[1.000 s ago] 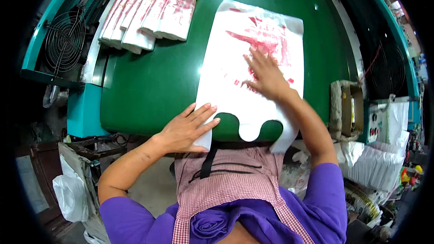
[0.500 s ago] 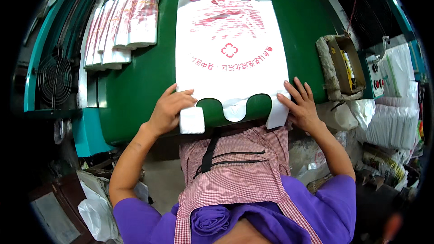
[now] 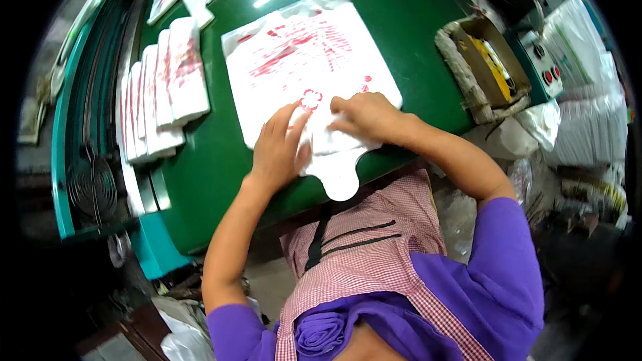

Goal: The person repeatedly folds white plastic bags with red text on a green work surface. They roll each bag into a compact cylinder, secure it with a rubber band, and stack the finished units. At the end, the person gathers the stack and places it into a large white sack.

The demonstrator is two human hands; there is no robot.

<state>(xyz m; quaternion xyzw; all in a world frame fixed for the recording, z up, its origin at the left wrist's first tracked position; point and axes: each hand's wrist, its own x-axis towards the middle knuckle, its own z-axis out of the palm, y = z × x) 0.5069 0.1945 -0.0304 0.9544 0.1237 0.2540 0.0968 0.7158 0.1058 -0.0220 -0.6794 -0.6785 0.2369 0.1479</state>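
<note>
The green table (image 3: 221,160) filled most of the view, curving away toward its teal frame, and the person stood hard against its near edge in a purple shirt and checked apron (image 3: 374,254). Flat on the green lay the stack of white plastic carrier bags (image 3: 301,60), red printing facing up, handle end hanging toward the person just past the table edge. Left of it, a row of folded bag bundles (image 3: 164,87) sat overlapped like shingles; off to the right, a cardboard box (image 3: 485,67) with something yellow inside.

Both hands were down on the stack's near end. The left hand (image 3: 277,150) lay with fingers spread, palm pressing the film flat. The right hand (image 3: 364,117) was curled, fingers bunched on crumpled film beside the left; whether it pinched a fold or only pushed, I could not tell.

By my judgement that stack was light, limp and slick: thin film that slides layer over layer and creases at a touch, though hardly fragile. Best held flat under a palm, or gripped through all layers at the handle loops (image 3: 338,177).
</note>
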